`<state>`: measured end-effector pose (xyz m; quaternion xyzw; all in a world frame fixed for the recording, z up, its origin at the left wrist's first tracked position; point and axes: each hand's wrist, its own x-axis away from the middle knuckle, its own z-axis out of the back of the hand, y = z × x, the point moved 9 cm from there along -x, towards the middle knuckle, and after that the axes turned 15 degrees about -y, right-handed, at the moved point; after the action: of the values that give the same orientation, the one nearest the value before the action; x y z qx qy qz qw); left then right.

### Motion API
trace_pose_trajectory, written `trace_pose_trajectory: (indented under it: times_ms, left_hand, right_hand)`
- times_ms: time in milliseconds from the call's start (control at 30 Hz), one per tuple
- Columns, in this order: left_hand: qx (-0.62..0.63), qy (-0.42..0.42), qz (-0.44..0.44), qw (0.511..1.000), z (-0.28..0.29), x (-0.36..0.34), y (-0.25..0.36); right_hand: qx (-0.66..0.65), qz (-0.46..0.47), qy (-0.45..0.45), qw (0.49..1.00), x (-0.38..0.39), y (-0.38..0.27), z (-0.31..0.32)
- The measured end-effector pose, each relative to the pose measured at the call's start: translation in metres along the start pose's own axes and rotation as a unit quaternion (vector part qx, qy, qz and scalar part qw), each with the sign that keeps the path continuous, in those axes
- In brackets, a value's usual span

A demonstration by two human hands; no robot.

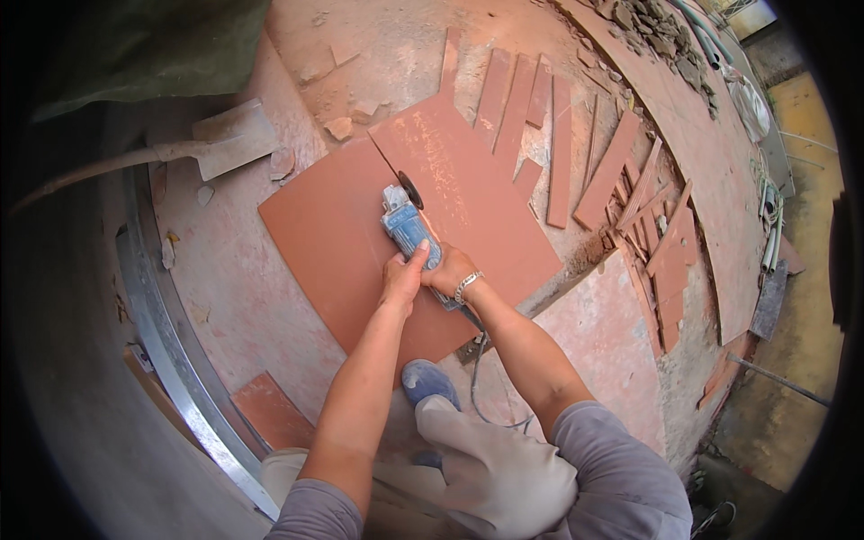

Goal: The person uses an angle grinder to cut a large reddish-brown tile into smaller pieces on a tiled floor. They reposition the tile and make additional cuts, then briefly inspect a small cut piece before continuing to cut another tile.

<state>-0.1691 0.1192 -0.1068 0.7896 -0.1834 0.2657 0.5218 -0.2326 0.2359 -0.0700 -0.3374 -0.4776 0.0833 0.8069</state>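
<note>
A blue angle grinder is held low over a large reddish-brown tile. My left hand closes round the near left side of its body, thumb on top. My right hand, with a metal bracelet at the wrist, grips the right side of the same body. The dark cutting disc stands on edge at the tile's surface. It sits at the near end of a thin dark cut that runs from the tile's far edge. A grey cord trails from the grinder toward my legs.
Narrow tile strips lie beyond the tile to the right, with a heap of broken pieces beside them. A shovel rests at the left, above a curved metal rail. My blue shoe is by the tile's near edge.
</note>
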Motion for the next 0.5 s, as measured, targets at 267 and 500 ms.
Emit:
trace_pose_trajectory:
  times_ms: [267,500]
  left_hand:
    - [-0.016,0.004,0.017,1.000,0.001,0.000,-0.008]
    - [0.003,0.004,0.004,1.000,-0.005,0.004,-0.010]
  right_hand:
    - [0.000,0.017,0.014,1.000,0.002,0.003,-0.001]
    - [0.001,0.008,0.011,1.000,0.003,0.012,-0.002]
